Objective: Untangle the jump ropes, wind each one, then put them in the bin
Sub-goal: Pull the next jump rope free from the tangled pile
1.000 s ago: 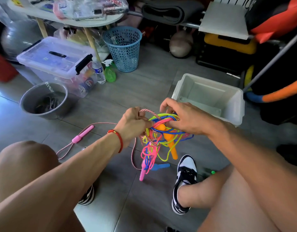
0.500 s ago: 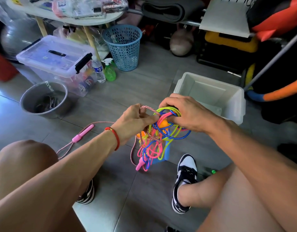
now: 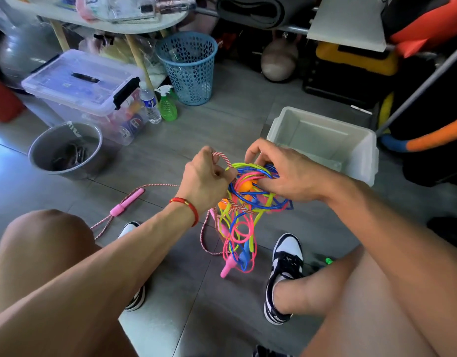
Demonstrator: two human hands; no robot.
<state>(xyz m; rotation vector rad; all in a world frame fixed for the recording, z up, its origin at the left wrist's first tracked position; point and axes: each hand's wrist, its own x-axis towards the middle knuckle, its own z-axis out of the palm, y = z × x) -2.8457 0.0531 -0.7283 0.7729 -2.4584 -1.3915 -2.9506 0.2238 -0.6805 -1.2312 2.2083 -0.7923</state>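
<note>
Plastic ropes, knotted: your left hand (image 3: 209, 181) pinches one red-white twisted rope (image 3: 222, 158), right hand (image 3: 278, 173) grips the tangle (image 3: 245, 210); rope count unclear. One white bin (image 3: 361, 155).

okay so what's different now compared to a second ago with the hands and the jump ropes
The left hand has pulled a loop of the twisted red-and-white rope up out of the tangle of ropes. The right hand has shifted its hold, its fingers now digging in around the orange handle. The pink handle on the floor and the white bin stayed where they were.
</note>
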